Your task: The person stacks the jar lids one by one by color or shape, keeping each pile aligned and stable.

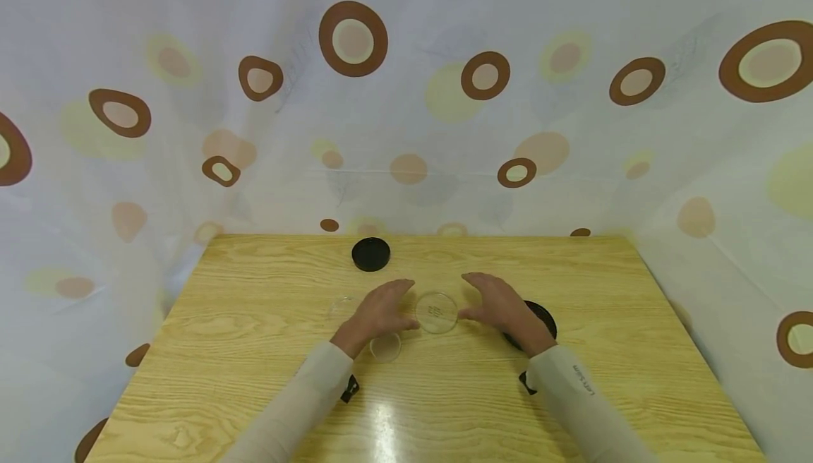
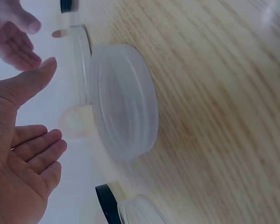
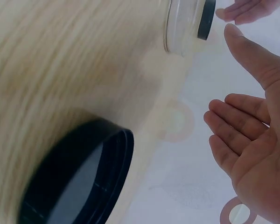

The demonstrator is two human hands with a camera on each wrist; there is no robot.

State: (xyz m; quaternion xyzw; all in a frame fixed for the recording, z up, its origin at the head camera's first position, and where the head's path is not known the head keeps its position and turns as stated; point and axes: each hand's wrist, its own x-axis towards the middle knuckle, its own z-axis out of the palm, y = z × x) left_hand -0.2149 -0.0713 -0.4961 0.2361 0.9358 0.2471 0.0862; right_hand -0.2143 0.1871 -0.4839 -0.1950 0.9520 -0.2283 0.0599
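Observation:
My left hand (image 1: 381, 311) and right hand (image 1: 498, 304) are held over the table, facing each other with fingers extended. Between them lies a clear round dish (image 1: 435, 311) with small print on it; neither hand grips it. A smaller clear round piece (image 1: 385, 347) sits just below the left hand and looks frosted and shallow in the left wrist view (image 2: 126, 102). Another clear dish (image 1: 339, 308) is partly covered by the left hand. Under the right forearm is a black round lid (image 1: 543, 318), its hollow, ridged inside showing in the right wrist view (image 3: 116, 158).
A second black lid (image 1: 371, 254) lies toward the back of the wood-grain table (image 1: 254, 350). A white sheet (image 1: 406, 110) with brown and yellow spots hangs along the back and both sides. Dark wrist-camera straps (image 1: 349, 388) show by the sleeves.

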